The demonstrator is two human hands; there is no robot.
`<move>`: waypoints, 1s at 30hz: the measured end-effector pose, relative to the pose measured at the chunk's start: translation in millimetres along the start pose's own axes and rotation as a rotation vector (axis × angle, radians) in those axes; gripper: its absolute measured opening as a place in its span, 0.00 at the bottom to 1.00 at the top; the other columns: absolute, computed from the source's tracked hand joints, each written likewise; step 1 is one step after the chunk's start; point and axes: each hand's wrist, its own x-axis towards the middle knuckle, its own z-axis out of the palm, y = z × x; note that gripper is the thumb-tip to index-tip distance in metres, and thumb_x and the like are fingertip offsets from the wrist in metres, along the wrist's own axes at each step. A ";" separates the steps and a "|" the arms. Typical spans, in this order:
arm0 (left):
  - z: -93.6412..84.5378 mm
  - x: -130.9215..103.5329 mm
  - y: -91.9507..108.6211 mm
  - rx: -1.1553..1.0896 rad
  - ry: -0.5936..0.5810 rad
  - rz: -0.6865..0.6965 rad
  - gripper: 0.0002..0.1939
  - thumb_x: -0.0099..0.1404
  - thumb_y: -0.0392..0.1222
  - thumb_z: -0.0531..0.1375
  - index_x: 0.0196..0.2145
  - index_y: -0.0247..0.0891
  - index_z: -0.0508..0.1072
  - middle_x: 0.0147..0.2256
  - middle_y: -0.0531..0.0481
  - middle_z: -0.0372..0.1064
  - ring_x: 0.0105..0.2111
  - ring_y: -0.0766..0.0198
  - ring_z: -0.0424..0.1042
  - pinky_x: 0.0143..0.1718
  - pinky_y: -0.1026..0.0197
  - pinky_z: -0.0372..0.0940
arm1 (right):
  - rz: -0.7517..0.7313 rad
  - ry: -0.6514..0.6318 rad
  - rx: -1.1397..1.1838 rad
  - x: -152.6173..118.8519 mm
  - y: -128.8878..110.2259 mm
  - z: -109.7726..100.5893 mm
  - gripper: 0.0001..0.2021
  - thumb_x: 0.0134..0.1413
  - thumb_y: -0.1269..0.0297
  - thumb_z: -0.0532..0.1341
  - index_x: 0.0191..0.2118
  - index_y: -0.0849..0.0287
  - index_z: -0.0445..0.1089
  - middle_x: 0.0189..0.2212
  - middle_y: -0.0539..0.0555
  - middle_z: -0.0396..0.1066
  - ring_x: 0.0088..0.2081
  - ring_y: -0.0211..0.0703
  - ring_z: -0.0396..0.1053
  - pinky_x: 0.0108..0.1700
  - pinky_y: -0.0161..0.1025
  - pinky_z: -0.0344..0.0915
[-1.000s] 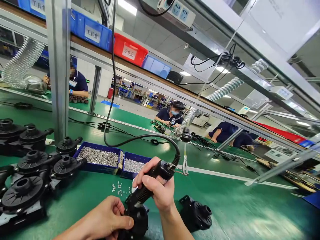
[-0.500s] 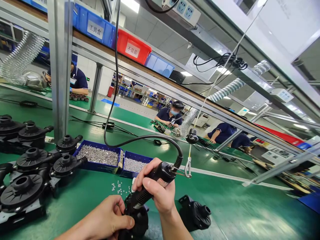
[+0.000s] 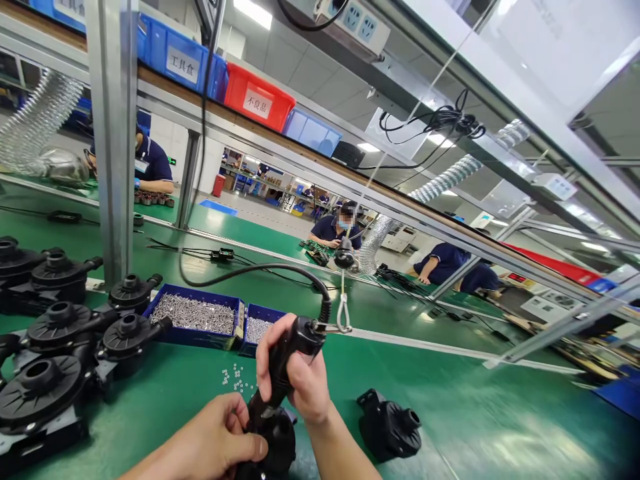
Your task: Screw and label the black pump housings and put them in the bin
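Black pump housings [image 3: 55, 333] crowd the green bench [image 3: 475, 413] at left, beside two blue trays of screws [image 3: 200, 313]. Blue and red bins [image 3: 257, 100] line the overhead shelf; co-workers [image 3: 335, 230] sit beyond.

Two hands worked at the bench, the left hand [image 3: 213, 443] and the right hand [image 3: 295, 377], and between them was one electric screwdriver [image 3: 283, 363]. Seven black pump housings showed on the green mat: five grouped at the left [image 3: 60, 327], one under the screwdriver [image 3: 273, 440] and one lying apart [image 3: 387, 427]. Two blue trays of screws [image 3: 195, 313] sat behind, and three co-workers [image 3: 337, 230] were visible across the line.
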 end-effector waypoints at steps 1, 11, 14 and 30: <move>-0.2 0.5 -0.3 0.003 -0.001 0.003 0.21 0.50 0.50 0.69 0.33 0.43 0.62 0.19 0.62 0.60 0.15 0.71 0.57 0.15 0.69 0.52 | 0.019 -0.066 0.070 1.6 -0.5 -2.9 0.24 0.61 0.39 0.69 0.43 0.55 0.66 0.28 0.51 0.75 0.17 0.34 0.65 0.21 0.31 0.64; -0.4 0.3 1.3 0.047 0.007 0.034 0.18 0.51 0.49 0.68 0.33 0.42 0.64 0.19 0.60 0.60 0.16 0.71 0.59 0.16 0.71 0.47 | 0.082 -0.085 0.287 0.3 1.9 -2.9 0.26 0.56 0.39 0.61 0.45 0.60 0.73 0.26 0.58 0.76 0.17 0.41 0.65 0.20 0.33 0.63; -0.3 -1.5 4.1 0.032 -0.022 0.048 0.19 0.52 0.49 0.68 0.34 0.41 0.64 0.20 0.60 0.61 0.16 0.71 0.58 0.17 0.71 0.47 | -0.015 -0.034 0.235 -1.9 -2.1 2.8 0.34 0.60 0.27 0.58 0.45 0.59 0.71 0.25 0.56 0.75 0.15 0.38 0.63 0.20 0.32 0.62; -6.5 1.5 -18.7 0.050 0.072 0.016 0.24 0.54 0.57 0.72 0.35 0.42 0.66 0.21 0.60 0.62 0.19 0.68 0.61 0.21 0.68 0.54 | -0.024 0.026 0.293 0.0 -0.1 9.5 0.31 0.63 0.32 0.58 0.44 0.61 0.72 0.28 0.60 0.78 0.16 0.39 0.67 0.19 0.31 0.64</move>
